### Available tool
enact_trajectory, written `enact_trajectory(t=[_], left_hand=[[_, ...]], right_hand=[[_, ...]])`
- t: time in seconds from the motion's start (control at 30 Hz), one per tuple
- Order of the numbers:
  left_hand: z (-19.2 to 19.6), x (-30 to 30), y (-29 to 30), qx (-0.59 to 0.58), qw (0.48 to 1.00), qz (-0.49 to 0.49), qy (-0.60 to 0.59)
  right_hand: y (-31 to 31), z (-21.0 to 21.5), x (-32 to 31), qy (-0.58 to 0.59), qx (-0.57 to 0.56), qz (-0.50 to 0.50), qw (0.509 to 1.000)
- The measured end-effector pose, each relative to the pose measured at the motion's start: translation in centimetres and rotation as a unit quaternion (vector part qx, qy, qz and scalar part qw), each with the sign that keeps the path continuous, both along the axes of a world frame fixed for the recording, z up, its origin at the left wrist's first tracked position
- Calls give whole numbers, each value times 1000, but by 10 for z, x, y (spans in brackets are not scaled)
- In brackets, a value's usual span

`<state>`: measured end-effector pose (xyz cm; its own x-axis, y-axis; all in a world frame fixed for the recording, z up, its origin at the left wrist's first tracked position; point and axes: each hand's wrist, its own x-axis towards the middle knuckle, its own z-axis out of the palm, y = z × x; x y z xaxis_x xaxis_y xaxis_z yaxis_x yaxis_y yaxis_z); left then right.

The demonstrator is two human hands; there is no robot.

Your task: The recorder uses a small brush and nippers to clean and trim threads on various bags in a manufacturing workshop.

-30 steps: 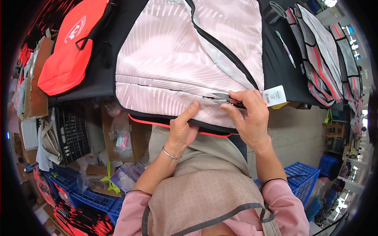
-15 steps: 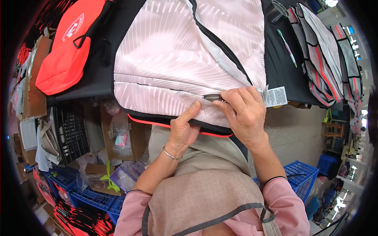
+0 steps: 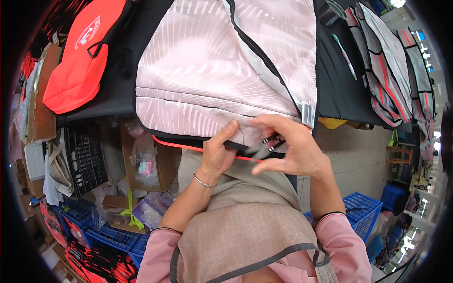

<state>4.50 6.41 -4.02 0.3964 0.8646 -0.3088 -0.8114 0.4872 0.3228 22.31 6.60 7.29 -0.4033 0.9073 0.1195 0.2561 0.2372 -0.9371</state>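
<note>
Black-covered table (image 3: pixel 337 96) supports the work, with its near edge just beyond my grip. At the grip, my left hand (image 3: pixel 218 152) is closed on the near border of the pink patterned fabric piece (image 3: pixel 203 66), thumb on top and fingers hidden beneath, presumably to steady the edge where it overhangs the table. To its right, my right hand (image 3: pixel 302 147) has thumb and forefinger parted; the small snips (image 3: pixel 273 141) sit between them, apparently retained by the curled fingers, though blur prevents confirming the exact hold. Between my hands, a loose dark thread (image 3: pixel 243 137) trails over the cloth. Just beyond the right fingertips lies a white label (image 3: pixel 307 114), at the side of the piece. Further out, a black zipper (image 3: pixel 268 59) crosses the fabric diagonally. Right of the piece lie a toothbrush (image 3: pixel 345 57) and a grey cup (image 3: pixel 332 14), likely put aside within reach. Grey panels (image 3: pixel 384 78) are layered beyond these, probably to save space. Far left of the grip, a red bag (image 3: pixel 73 87) rests apart, seemingly to leave the working area free.
</note>
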Motion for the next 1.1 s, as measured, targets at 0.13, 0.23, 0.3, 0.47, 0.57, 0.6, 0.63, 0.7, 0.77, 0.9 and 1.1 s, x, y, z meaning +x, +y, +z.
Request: enact_trajectory(t=[0.13, 0.23, 0.3, 0.47, 0.57, 0.6, 0.63, 0.7, 0.77, 0.9, 1.1], left_hand=[[6, 1, 1, 22, 997, 13, 74], [5, -2, 0, -9, 1000, -12, -14], [5, -2, -2, 32, 999, 2, -4], [17, 4, -4, 98, 978, -55, 174], [23, 3, 0, 68, 983, -34, 169], [23, 3, 1, 51, 991, -38, 120], [23, 3, 2, 34, 996, -41, 71], [18, 6, 3, 19, 998, -53, 24], [13, 7, 3, 2, 998, -66, -21], [11, 10, 3, 8, 996, -70, -62], [9, 12, 4, -2, 993, -70, -93]], right_hand=[[-4, -1, 5, -315, 173, 47, 932], [-5, 7, 19, -255, 54, 235, 936], [-7, 8, 19, -190, 24, 141, 971], [-2, -5, 10, -157, 113, -230, 954], [-3, 0, 11, -213, 165, -240, 933], [-3, 0, 12, -214, 166, -241, 932], [-4, 0, 13, -221, 190, -235, 927], [-4, 1, 16, -228, 213, -229, 922], [-3, 4, 18, -265, 249, -205, 909], [-1, 8, 19, -268, 268, -204, 903], [4, 8, 21, -281, 280, -194, 897]])
